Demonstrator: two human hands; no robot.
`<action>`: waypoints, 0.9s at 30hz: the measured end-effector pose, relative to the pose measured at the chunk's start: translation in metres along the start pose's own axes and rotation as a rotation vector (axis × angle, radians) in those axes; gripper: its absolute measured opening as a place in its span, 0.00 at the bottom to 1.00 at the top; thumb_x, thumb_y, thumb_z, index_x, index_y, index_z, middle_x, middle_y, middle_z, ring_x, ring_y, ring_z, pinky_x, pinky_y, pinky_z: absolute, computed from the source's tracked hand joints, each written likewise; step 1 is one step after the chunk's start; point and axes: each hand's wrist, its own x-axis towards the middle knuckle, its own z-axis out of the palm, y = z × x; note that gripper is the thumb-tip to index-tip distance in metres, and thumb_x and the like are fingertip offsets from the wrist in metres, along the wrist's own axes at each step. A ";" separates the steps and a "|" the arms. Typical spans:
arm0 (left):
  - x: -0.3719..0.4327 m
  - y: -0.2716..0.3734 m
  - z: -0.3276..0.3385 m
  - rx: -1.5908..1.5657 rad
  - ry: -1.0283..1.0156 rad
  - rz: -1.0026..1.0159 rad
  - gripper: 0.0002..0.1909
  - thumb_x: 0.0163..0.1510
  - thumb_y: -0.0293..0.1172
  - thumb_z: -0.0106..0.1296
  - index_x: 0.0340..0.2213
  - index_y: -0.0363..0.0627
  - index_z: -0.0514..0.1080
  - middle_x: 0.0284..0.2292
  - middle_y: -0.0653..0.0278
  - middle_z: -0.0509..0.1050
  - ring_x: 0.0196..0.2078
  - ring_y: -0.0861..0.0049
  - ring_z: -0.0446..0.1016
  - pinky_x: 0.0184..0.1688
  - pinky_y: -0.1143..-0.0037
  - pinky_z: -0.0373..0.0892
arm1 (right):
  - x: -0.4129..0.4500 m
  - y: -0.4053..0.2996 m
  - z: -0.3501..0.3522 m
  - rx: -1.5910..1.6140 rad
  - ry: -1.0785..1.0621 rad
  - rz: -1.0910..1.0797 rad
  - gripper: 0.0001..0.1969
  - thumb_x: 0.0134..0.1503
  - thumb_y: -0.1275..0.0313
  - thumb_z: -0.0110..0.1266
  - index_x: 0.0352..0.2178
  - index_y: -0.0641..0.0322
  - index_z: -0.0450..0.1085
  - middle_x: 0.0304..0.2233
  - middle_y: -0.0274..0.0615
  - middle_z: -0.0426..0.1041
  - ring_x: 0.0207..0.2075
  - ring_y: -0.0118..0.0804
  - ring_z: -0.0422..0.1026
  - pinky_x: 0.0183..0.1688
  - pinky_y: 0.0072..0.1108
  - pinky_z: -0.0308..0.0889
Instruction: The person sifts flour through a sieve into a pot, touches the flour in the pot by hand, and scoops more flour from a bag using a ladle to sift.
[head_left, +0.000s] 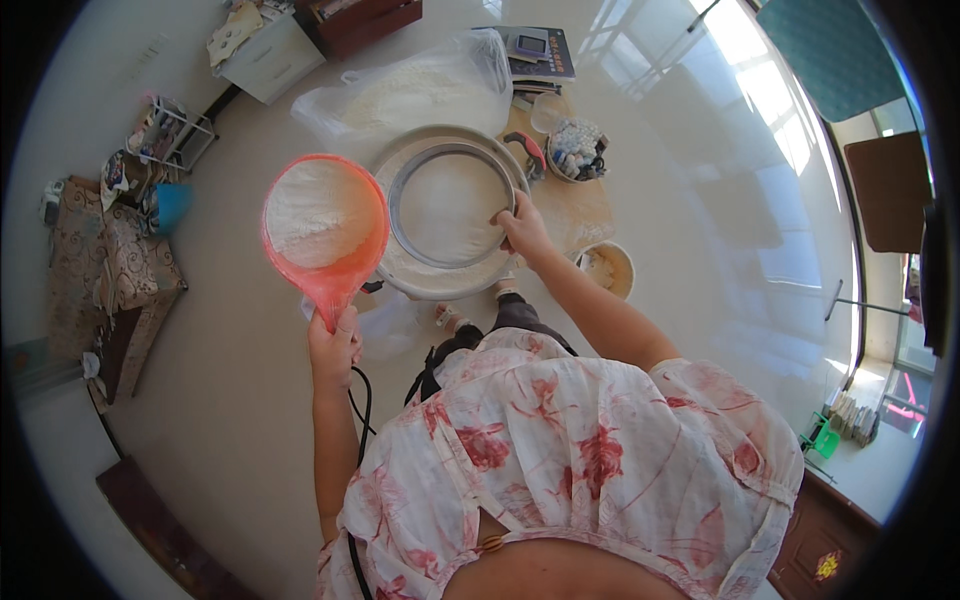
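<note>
My left hand (335, 345) is closed around the handle of a red plastic ladle (328, 281), held up to the left of a sieve. White flour (315, 217) fills much of the ladle's bowl. With my right hand (527, 231) I grip the right rim of a round metal-rimmed sieve (400, 221), which has a pale layer inside; whether that is flour or mesh I cannot tell. Beneath the sieve is a wide round basin (442, 289) with flour around its inner wall. A black handle (372, 286) juts out at the basin's lower left.
Behind the basin lies a clear plastic bag (420, 86) of flour. A wooden board or table (585, 214) carries a basket (576, 150) of small items, a red-and-black handle (529, 152) and books (559, 56). A tub (611, 270) stands right. A black cable (366, 405) hangs by my left arm.
</note>
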 end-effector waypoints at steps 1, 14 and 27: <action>0.000 0.002 0.005 0.040 0.016 0.004 0.13 0.51 0.35 0.50 0.36 0.41 0.63 0.15 0.73 0.59 0.11 0.90 0.54 0.10 0.86 0.52 | 0.004 0.001 0.002 0.004 -0.023 -0.001 0.22 0.44 0.74 0.45 0.45 0.62 0.59 0.22 0.40 0.71 0.12 0.30 0.67 0.12 0.20 0.62; 0.029 -0.032 0.033 0.680 0.270 0.378 0.16 0.48 0.33 0.52 0.38 0.39 0.64 0.28 0.57 0.73 0.29 0.65 0.72 0.33 0.70 0.66 | 0.031 -0.030 0.032 -0.314 -0.089 -0.106 0.23 0.44 0.71 0.45 0.44 0.68 0.59 0.20 0.49 0.71 0.15 0.39 0.71 0.24 0.27 0.68; 0.041 -0.020 0.051 0.954 0.319 0.378 0.15 0.49 0.34 0.48 0.38 0.43 0.62 0.26 0.48 0.72 0.29 0.51 0.71 0.29 0.61 0.65 | 0.037 -0.018 0.029 -0.279 -0.096 -0.148 0.19 0.44 0.73 0.44 0.41 0.68 0.59 0.18 0.48 0.70 0.14 0.38 0.70 0.19 0.27 0.66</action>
